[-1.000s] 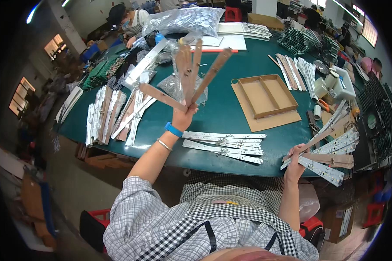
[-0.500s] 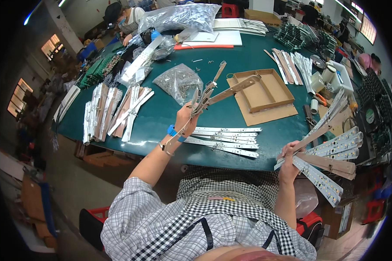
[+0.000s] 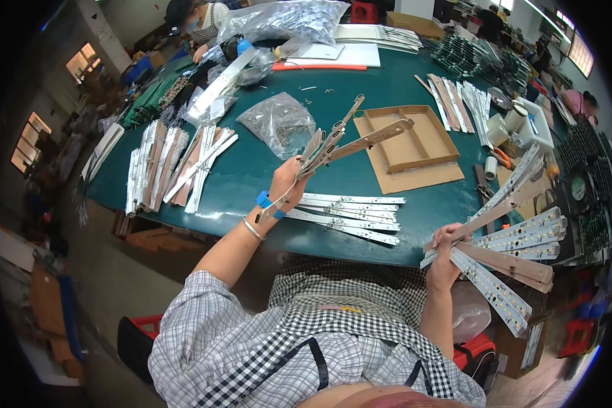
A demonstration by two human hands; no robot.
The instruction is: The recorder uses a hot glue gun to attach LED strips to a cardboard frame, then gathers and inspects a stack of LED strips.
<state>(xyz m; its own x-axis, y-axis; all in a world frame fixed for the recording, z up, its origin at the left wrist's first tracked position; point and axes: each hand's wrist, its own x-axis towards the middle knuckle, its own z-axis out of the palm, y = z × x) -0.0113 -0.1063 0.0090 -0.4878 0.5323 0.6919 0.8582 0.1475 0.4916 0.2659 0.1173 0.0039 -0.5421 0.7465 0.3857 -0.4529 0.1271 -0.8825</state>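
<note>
My left hand (image 3: 287, 182), with a blue band and a bangle at the wrist, is raised over the table and closed round a bundle of narrow strips (image 3: 369, 140). They spread up and to the right, most seen from the brownish back or edge. At the table's front right edge my right hand (image 3: 445, 257) grips a fan of LED strips (image 3: 494, 284); white faces with small yellowish chips alternate with brownish backs. Between my hands, a row of white LED strips (image 3: 353, 221) lies on the green table (image 3: 279, 238). My fingers hide the gripped ends of both bundles.
Beyond my left hand lies a clear bag of small metal parts (image 3: 279, 122). A divided cardboard tray (image 3: 421, 162) rests to its right. Strip piles (image 3: 153, 163) cover the left side, and more strips (image 3: 452, 102) lie at the back right. Another person (image 3: 204, 24) sits across the table.
The whole view has shifted slightly. The bundle in my left hand tilts a little further right, and my right hand has moved slightly left with its fan of strips. Both grips stay closed.
</note>
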